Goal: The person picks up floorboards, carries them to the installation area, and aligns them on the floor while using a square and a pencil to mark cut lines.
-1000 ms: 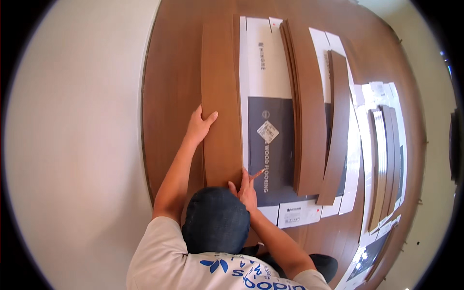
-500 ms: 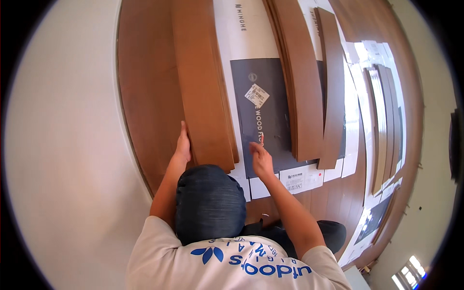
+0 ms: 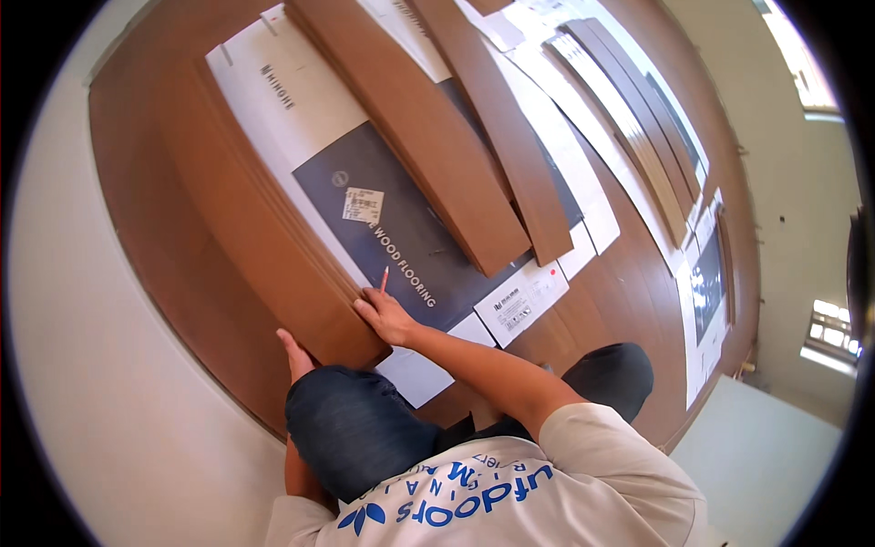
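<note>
A pencil (image 3: pixel 384 279) is being gripped by the right hand (image 3: pixel 390 321), resting against the planks (image 3: pixel 260 237). The left hand (image 3: pixel 299 356), fingers extended, is being held at their other edge.

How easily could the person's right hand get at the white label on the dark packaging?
Probably yes, easily: the right hand rests against the stacked planks, and the white label lies uncovered on the dark packaging, with no plank between. The red pencil in that hand might hinder grasping.

Long brown planks (image 3: pixel 260 232), stacked flat, layered edges showing at right, slant toward upper left; slim reddish pencil (image 3: pixel 385 279) points forward just beside them.
</note>
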Demonstrator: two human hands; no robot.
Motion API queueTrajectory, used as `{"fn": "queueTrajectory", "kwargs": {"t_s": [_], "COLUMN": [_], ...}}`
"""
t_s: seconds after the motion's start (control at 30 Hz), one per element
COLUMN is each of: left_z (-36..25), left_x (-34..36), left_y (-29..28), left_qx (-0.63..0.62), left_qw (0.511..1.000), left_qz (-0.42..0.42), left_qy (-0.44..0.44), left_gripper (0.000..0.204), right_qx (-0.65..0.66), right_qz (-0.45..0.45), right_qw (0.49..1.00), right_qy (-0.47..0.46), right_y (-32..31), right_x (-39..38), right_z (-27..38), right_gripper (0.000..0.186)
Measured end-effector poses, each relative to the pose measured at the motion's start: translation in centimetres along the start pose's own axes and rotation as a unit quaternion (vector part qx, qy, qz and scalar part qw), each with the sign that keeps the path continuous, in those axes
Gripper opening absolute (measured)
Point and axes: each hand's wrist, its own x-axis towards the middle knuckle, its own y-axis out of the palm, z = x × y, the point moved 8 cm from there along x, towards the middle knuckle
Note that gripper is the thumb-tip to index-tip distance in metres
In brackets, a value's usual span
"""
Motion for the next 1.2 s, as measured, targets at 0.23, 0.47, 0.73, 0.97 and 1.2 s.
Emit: {"fn": "queueTrajectory", "kwargs": {"t_s": [0.23,0.47,0.73,0.97,1.2], "left_z": [0.6,2.1,0.9,0.9,4.2], "left_x": [-0.9,-2.3,-1.5,-4.8,-6.4], "left_y": [1.5,4.1,5.0,8.8,8.8], "left_qx": [-0.038,-0.097,-0.038,0.019,0.131], "left_qw": [0.999,0.992,0.996,0.996,0.979], "left_qz": [-0.025,0.064,0.062,0.081,0.114], "left_qy": [-0.005,-0.046,0.048,-0.026,-0.104], "left_gripper": [0.094,0.075,0.055,0.056,0.065], "right_qx": [-0.082,0.009,0.107,0.184,0.075], "right_qz": [0.039,0.033,0.134,0.145,0.146], "right_qw": [0.994,0.994,0.976,0.953,0.963], "right_qy": [0.065,0.101,0.133,0.193,0.212], "right_y": [0.8,-2.5,-2.2,-4.9,-12.2], "right_x": [-0.3,1.3,1.2,-1.1,-8.3], "right_z": [-0.5,-3.0,-1.9,0.3,-3.8], "right_gripper": [0.073,0.094,0.085,0.087,0.081]}}
